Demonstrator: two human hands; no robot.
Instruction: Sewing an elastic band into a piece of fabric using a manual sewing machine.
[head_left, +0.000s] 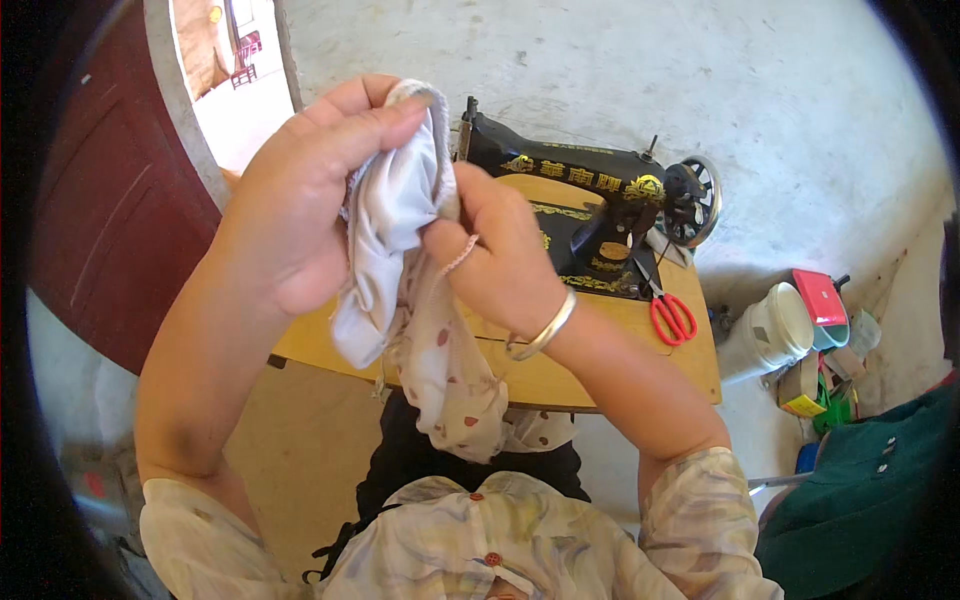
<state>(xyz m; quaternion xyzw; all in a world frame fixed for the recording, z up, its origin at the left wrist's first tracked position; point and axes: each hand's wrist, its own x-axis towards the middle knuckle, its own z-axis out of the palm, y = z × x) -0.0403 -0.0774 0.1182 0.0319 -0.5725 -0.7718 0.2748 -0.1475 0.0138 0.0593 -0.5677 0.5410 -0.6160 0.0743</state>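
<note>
A pale cloth garment, its kind unclear, is held up in front of me. Its upper part is a smooth whitish fabric with a thick, gathered-looking edge; the lower part is thin, cream, dotted with reddish-brown heart-like shapes, and hangs toward my lap. With thumb and fingers my left hand pinches the top of the edge. My right hand, a gold bangle on its wrist, is closed on the fabric lower along that edge; some of its fingers are hidden. A black sewing machine with gold decoration stands just beyond my hands.
Red-handled scissors lie at the right of the wooden sewing table. Past it on the floor are a white bucket, a red box and assorted containers. Dark green cloth is at lower right. A dark red door stands at left.
</note>
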